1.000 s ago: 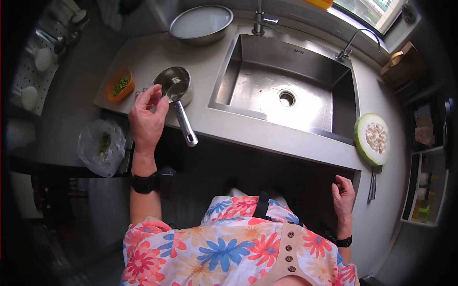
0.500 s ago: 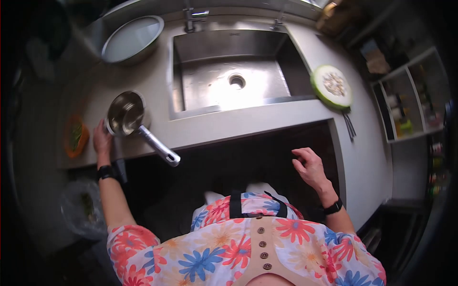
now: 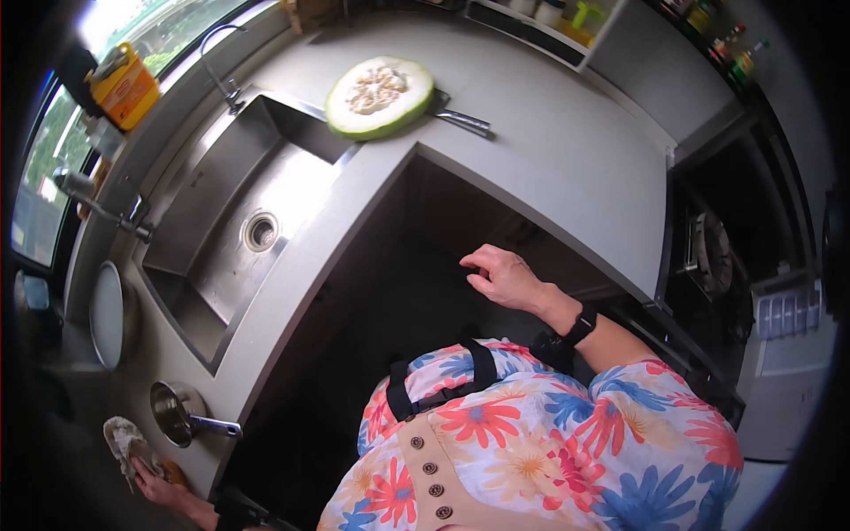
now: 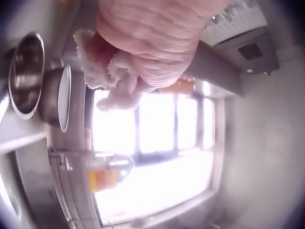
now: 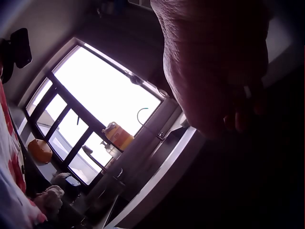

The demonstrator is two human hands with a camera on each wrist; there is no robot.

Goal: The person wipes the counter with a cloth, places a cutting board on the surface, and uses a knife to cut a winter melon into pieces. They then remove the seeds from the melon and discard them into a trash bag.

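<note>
We find the sink (image 3: 208, 239) set in the light table (image 3: 567, 150), and take it as landmark. Past its left end, the left hand (image 3: 155, 485) grips a pale, shaggy cloth (image 3: 128, 447). The cloth is bunched, its long axis slanting in the head view from upper left down to the fingers; the loose end points away from the wrist. Whether it touches the table we cannot tell.

Between sink and cloth stands the saucepan (image 3: 171, 411), upright, its handle pointing toward the table's front edge and reaching about that far. An orange bowl (image 3: 175, 473) shows partly behind the left hand. The wide bowl (image 3: 108, 314) stands beside the sink's left end.

The right hand (image 3: 505, 276), fingers loosely bent and holding nothing we can see, hangs in front of the sink side, well apart from it, with open room between hand and table edge. At the sink's right end lies the cut melon (image 3: 381, 97), by a knife (image 3: 465, 122).

Behind the sink, the yellow-orange jug (image 3: 128, 88) bears a label we cannot read.
</note>
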